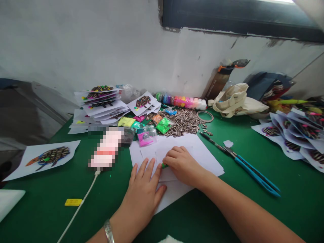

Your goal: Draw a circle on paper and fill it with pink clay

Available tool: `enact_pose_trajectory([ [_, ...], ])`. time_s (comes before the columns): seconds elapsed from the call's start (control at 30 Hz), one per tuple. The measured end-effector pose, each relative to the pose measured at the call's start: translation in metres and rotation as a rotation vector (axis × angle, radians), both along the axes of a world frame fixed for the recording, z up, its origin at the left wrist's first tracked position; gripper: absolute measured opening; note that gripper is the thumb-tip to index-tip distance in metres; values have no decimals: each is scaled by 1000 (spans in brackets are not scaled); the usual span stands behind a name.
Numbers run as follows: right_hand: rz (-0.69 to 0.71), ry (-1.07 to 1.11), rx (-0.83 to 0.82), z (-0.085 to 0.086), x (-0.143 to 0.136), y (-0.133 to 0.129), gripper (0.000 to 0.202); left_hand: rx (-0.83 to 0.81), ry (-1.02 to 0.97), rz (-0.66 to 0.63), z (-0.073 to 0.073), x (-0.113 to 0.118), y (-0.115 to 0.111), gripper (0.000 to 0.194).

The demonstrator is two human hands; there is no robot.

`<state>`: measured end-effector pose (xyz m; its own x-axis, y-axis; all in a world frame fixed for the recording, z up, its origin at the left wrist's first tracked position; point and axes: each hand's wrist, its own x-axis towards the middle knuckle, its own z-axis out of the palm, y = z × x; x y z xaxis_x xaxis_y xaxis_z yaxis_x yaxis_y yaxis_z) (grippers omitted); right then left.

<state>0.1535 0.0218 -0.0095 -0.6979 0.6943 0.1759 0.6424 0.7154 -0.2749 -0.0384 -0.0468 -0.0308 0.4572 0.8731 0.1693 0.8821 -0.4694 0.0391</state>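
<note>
My left hand (142, 190) lies flat with its fingers spread on a stack of white paper (205, 155). Beside its index fingertip is a small lump of green modelling clay (164, 165), pinched by my right hand (183, 166) against the top sheet. My right fingers are bent and pressed together, covering part of the lump. Behind the paper are small packets of coloured clay, among them a bright green one (164, 125) and a pink one (145, 138). A heap of striped sunflower seeds (186, 121) spreads next to them.
Blue scissors (255, 173) and a pen (211, 141) lie to the right. Seed pictures are stacked at the left (106, 109) and right (291, 135); a single bird picture (50, 157) lies left. A white cable (83, 200) crosses the green table. A bottle (217, 82) and cloth bag (234, 101) stand behind.
</note>
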Motion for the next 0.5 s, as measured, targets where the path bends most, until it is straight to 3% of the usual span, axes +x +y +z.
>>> enact_pose_trajectory([
  [0.5,3,2,-1,0,0,0,15,2,-9,10,-1,0,-1,50],
])
